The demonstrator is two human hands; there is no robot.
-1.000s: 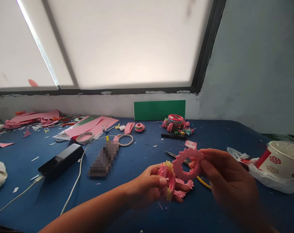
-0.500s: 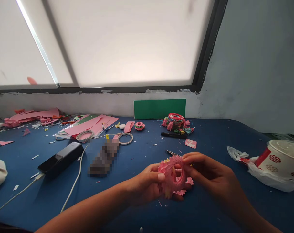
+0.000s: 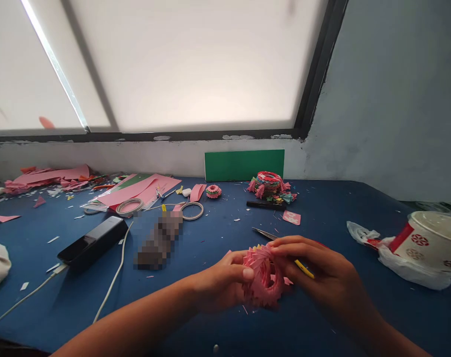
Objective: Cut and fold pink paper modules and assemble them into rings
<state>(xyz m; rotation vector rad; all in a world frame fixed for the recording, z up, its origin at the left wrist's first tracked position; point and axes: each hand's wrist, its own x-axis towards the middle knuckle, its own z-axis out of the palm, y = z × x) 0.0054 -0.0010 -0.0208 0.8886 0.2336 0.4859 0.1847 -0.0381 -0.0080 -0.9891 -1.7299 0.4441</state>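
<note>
A pink folded-paper ring with a pleated, pointed rim and a round hole is held up above the blue table, tilted toward me. My left hand grips its left side, thumb in front and fingers behind. At its upper right, my right hand pinches the edge; part of the fingertips is hidden. Small yellow folds show along the ring's top. Behind my right hand lies a pointed metal blade, like that of scissors, the rest covered by the hand. A yellow strip shows by the right fingers.
On the table lie a black device with a cable, tape rolls, pink paper sheets and scraps. Farther back are a small pink ring, a stack of colourful paper rings and a black pen. A bagged tub stands right.
The paper ring has turned and tipped between my hands, so its hole shows differently. My right hand has shifted slightly left and down, and a yellow strip now shows beside its fingers.
</note>
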